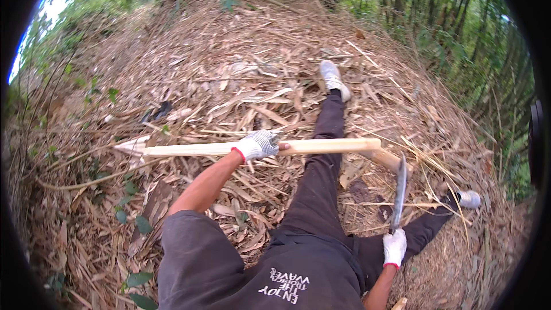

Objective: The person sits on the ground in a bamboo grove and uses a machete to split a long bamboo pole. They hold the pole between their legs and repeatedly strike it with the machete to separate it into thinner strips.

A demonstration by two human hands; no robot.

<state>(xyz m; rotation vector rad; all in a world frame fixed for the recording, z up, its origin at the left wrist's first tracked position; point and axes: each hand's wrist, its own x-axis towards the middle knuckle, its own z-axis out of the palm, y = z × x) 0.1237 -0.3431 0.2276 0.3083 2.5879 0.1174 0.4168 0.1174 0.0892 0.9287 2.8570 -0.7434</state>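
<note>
My left hand, in a white glove with grey dots and a red cuff, is closed around a long pale strip of split bamboo. The strip lies crosswise above my outstretched left leg, its left part narrowing toward the leaf litter. Its right end is beside a short pale wooden piece; whether they touch I cannot tell. My right hand, gloved in white, grips the handle of a machete near my right thigh. Its long grey blade points away from me, with the tip just right of the wooden piece.
Dry bamboo leaves and husks cover the sloping ground. Thin pale splints lie beyond the blade, some across my right shin. My legs are spread, with light shoes on the feet. Green bamboo stems stand at the far right.
</note>
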